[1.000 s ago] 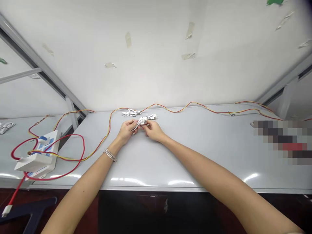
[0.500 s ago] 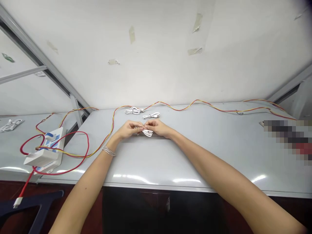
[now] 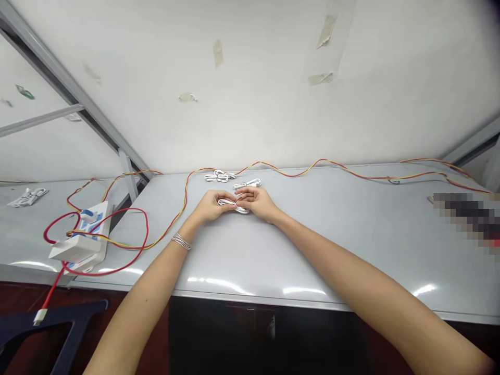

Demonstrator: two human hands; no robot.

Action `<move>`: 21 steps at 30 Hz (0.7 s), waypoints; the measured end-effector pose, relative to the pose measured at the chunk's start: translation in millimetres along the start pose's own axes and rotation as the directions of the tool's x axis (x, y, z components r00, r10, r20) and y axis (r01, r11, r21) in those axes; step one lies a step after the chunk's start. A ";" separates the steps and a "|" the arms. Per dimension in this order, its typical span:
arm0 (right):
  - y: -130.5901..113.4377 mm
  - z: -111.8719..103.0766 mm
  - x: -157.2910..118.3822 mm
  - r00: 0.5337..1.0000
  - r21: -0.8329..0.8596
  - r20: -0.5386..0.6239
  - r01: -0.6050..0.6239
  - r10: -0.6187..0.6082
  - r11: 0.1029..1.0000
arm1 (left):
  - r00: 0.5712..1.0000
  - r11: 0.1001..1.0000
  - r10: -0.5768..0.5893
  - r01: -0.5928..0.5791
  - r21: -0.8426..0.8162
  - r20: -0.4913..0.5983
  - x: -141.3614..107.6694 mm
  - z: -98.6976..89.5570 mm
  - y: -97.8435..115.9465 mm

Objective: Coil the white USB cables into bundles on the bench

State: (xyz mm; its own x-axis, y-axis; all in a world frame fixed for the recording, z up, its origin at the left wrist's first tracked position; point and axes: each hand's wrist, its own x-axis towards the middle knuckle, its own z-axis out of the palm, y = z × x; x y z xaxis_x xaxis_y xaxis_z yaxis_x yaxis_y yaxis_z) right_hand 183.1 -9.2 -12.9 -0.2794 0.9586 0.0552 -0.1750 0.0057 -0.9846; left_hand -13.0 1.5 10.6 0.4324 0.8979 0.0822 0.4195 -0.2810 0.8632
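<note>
A small coiled white cable [image 3: 241, 210] is between my two hands above the grey table. My left hand [image 3: 212, 206] grips its left end, with thumb and fingers closed round it. My right hand [image 3: 261, 203] pinches the coil from the right, its fingertips close to the left ones. Just behind my hands lies a white cable bundle [image 3: 252, 183] with a dark tie. A little farther left, another tied white bundle [image 3: 219, 176] rests near the wall.
Red and yellow wires [image 3: 183, 200] run along the table's back edge. At the left, a white power strip [image 3: 99, 224] carries plugs and red cable loops. More white cable [image 3: 28, 198] lies far left. A blurred object [image 3: 469, 213] is at the right.
The view has shifted slightly, so the scene sits a little farther right. My hands have changed their hold, and more of the coiled cable shows between them.
</note>
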 end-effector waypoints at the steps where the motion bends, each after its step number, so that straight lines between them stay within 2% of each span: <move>1: -0.7 0.2 -0.5 1.000 0.003 -0.009 0.001 -0.001 1.000 | 1.000 1.000 0.001 -0.001 0.017 -0.010 -0.2 0.3 1.1; 8: 0.1 -1.1 0.2 1.000 -0.003 -0.020 0.024 -0.024 1.000 | 0.996 0.994 -0.021 0.030 0.104 -0.089 -2.2 2.5 6.2; 13: 4.5 1.8 0.3 0.991 -0.138 -0.024 0.124 -0.129 0.983 | 0.995 0.989 -0.019 0.033 0.146 -0.093 -1.1 1.4 2.3; 15: 6.2 4.1 -1.5 0.978 -0.252 -0.034 0.192 -0.206 0.949 | 0.995 0.987 -0.036 0.049 0.154 -0.090 -0.4 1.2 0.6; 18: 8.7 7.0 -5.2 0.941 -0.441 -0.050 0.281 -0.336 0.852 | 0.997 0.988 -0.037 0.046 0.147 -0.067 0.2 1.5 0.2; 21: 10.4 8.4 -7.7 0.905 -0.518 -0.080 0.320 -0.417 0.793 | 0.998 0.991 0.007 0.002 0.135 -0.062 0.0 2.3 2.5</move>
State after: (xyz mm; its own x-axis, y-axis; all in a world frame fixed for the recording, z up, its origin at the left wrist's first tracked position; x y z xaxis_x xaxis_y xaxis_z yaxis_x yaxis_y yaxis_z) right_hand 175.6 -18.9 -22.1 -0.1042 0.8882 0.4476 0.2610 0.4587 -0.8494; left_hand -10.0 0.0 11.6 0.3852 0.9152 0.1187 0.5244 -0.3229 0.7879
